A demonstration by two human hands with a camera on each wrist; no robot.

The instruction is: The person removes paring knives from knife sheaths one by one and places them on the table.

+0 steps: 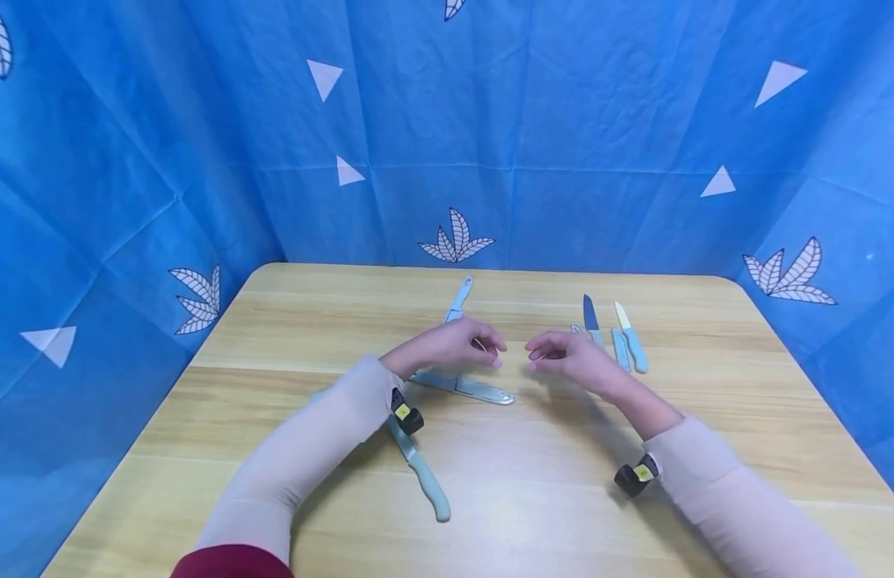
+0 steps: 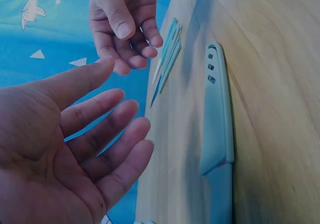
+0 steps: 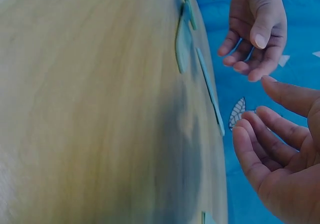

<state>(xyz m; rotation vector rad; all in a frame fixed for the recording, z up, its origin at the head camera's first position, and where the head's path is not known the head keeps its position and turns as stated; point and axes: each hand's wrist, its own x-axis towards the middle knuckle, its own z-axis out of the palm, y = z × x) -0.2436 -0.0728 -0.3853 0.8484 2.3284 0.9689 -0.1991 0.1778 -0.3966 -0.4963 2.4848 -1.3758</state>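
Observation:
My left hand [image 1: 465, 343] hovers over the middle of the table, palm turned inward, fingers loosely bent and holding nothing. Facing it across a small gap is my right hand [image 1: 573, 357], also holding nothing, its fingers slightly curved. Below the left hand lies a light-blue knife in a slotted sheath [image 2: 217, 114]. Another light-blue knife [image 1: 459, 299] points away behind that hand, partly covered by it. Nearer the front, a knife with a blue-green handle [image 1: 428, 486] is partly hidden under the left forearm. Beyond the right hand lies a dark-bladed knife [image 1: 590, 313], its handle mostly covered.
To the right of the dark-bladed knife lie a pale-bladed knife [image 1: 636, 351] and a narrow light-blue sheath [image 1: 620, 349]. The wooden table [image 1: 534, 514] ends at a blue patterned curtain [image 1: 584, 160] at the back and sides. Small black cameras [image 1: 635, 475] sit on both wrists.

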